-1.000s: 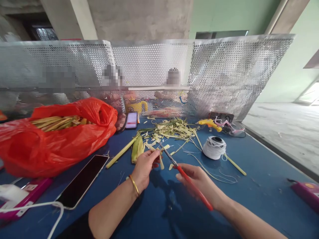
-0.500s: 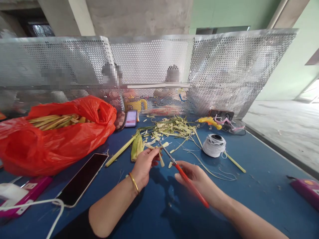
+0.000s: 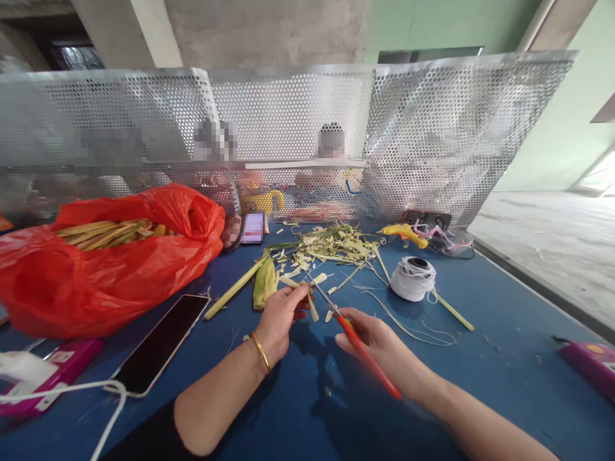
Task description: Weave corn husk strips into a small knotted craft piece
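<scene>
My left hand (image 3: pixel 281 317), with a gold bangle at its wrist, pinches a pale strip of plant leaf (image 3: pixel 313 307) between thumb and fingers. In my right hand (image 3: pixel 379 346) are red-handled scissors (image 3: pixel 355 336), their slim metal blades reaching up and left to the strip. Whether the blades touch it I cannot tell. Just beyond my left hand lie a broad green-yellow husk piece (image 3: pixel 264 285) and a long stalk (image 3: pixel 235 288). A heap of green and pale leaf scraps (image 3: pixel 336 244) spreads farther back.
A red plastic bag (image 3: pixel 110 282) of stalks fills the left, beside a dark phone (image 3: pixel 161 342) and a purple power strip (image 3: pixel 67 371). White string (image 3: pixel 413 280), a yellow glue gun (image 3: pixel 406 234) and pink-framed glasses (image 3: pixel 446 237) lie right. Behind stands a perforated metal screen (image 3: pixel 293 115), with people beyond.
Both hands hold nearly the same position, the strip still pinched by the left. The scissors and right hand have shifted very slightly. The view has moved a little.
</scene>
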`<act>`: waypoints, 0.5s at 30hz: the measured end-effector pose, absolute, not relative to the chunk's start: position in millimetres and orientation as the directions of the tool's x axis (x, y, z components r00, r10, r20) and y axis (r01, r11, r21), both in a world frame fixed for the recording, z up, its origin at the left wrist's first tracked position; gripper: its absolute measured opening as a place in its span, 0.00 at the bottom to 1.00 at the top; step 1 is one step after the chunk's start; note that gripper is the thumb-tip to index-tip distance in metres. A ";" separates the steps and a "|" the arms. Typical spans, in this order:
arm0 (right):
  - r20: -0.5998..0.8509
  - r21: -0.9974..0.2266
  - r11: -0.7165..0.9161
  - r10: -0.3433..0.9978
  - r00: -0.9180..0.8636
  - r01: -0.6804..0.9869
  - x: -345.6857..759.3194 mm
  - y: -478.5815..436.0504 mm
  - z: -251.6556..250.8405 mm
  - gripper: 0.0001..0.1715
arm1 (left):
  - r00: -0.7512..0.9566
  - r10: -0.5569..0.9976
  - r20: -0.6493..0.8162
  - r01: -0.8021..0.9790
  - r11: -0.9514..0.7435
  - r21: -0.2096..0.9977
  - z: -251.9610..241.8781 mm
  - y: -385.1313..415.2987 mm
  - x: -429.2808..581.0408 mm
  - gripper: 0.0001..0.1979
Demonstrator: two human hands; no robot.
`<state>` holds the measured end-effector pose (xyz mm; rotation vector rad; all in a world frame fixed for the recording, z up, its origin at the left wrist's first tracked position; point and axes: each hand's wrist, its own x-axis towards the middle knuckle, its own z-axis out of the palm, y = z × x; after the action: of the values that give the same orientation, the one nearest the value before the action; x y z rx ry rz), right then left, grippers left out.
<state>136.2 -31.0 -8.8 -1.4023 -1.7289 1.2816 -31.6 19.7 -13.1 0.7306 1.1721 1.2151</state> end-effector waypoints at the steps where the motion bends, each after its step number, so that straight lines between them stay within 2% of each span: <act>1: -0.134 -0.920 -0.008 0.946 -0.296 0.392 136.0 -30.8 -8.7 0.21 | -0.065 0.957 -0.284 -0.318 0.249 0.915 -13.5 19.8 -31.6 0.08; 6: -0.131 -0.945 -0.027 0.944 -0.302 0.327 135.6 -28.8 -11.5 0.23 | -0.063 0.959 -0.275 -0.308 0.243 0.920 -14.3 19.6 -32.0 0.08; 15: -0.127 -0.950 -0.048 0.962 -0.242 0.307 133.9 -26.9 -20.2 0.24 | -0.042 0.956 -0.290 -0.315 0.263 0.912 -13.7 22.0 -32.2 0.08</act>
<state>133.9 -26.9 -20.2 -1.3673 -1.5927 1.3141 -32.2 22.0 -13.7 0.7332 1.1599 1.1915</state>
